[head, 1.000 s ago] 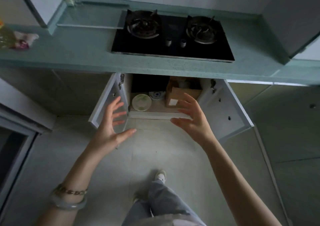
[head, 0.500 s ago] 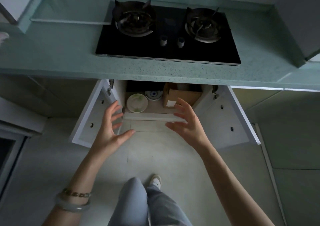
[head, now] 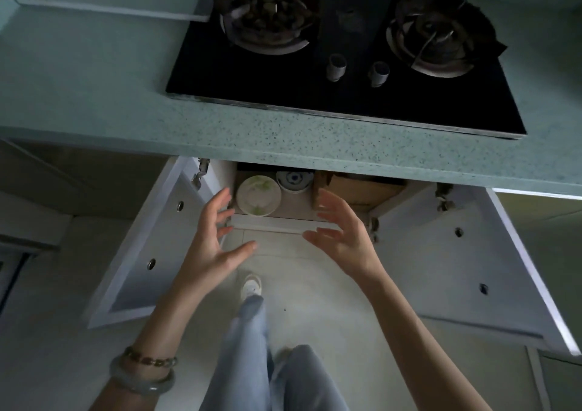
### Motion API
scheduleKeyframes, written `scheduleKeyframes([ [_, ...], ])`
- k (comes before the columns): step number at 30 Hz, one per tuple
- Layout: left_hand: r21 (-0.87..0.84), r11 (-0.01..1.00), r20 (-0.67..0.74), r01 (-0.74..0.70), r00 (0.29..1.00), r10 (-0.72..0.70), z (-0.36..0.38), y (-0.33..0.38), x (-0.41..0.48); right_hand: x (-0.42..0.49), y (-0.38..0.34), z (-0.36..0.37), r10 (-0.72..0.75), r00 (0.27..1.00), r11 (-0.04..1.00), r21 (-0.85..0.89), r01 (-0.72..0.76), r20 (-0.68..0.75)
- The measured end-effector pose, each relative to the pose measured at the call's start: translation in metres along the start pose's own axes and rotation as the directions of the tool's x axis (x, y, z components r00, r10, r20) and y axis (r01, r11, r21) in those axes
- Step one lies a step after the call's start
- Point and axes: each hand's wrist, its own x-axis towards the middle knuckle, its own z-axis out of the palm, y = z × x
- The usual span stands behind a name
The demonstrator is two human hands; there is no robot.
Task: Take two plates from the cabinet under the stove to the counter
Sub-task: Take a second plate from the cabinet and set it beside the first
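Observation:
The cabinet under the stove stands open, with both doors swung out. On its shelf lies a white plate with green marks (head: 259,195), and behind it a blue-and-white dish (head: 295,180) is partly hidden by the counter edge. My left hand (head: 214,240) hovers in front of the shelf's lip, just left of the white plate, fingers spread and holding nothing. My right hand (head: 341,237) hovers to the plate's right, fingers loosely spread, also holding nothing. The speckled green counter (head: 94,95) runs above the cabinet.
A black two-burner gas stove (head: 340,64) is set into the counter. A brown cardboard box (head: 359,190) fills the shelf's right side. The left door (head: 151,247) and right door (head: 466,269) flank my arms. My legs and a white shoe (head: 251,286) are on the pale floor.
The camera has moved closer to the counter and cabinet. Both hands have moved forward toward the shelf and stay spread, holding nothing.

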Motion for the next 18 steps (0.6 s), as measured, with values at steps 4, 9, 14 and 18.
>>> scheduleKeyframes([
  [4,0.006,0.999,-0.009,-0.045,0.999,0.045,0.007,-0.077,0.057,0.065,0.048,0.024,-0.055,0.998,0.997,-0.044,0.057,0.031],
  [9,0.034,0.995,-0.032,-0.092,0.995,0.093,0.024,-0.199,0.12,0.136,0.147,0.06,-0.129,0.991,0.989,-0.07,0.131,0.035],
  [14,0.016,0.995,-0.098,-0.102,0.99,0.103,0.05,-0.309,0.171,0.195,0.258,0.088,-0.207,0.977,0.959,-0.187,0.213,0.052],
  [18,0.02,0.99,-0.143,-0.141,0.979,0.143,0.075,-0.383,0.203,0.242,0.333,0.108,-0.247,0.969,0.934,-0.265,0.238,0.0],
])
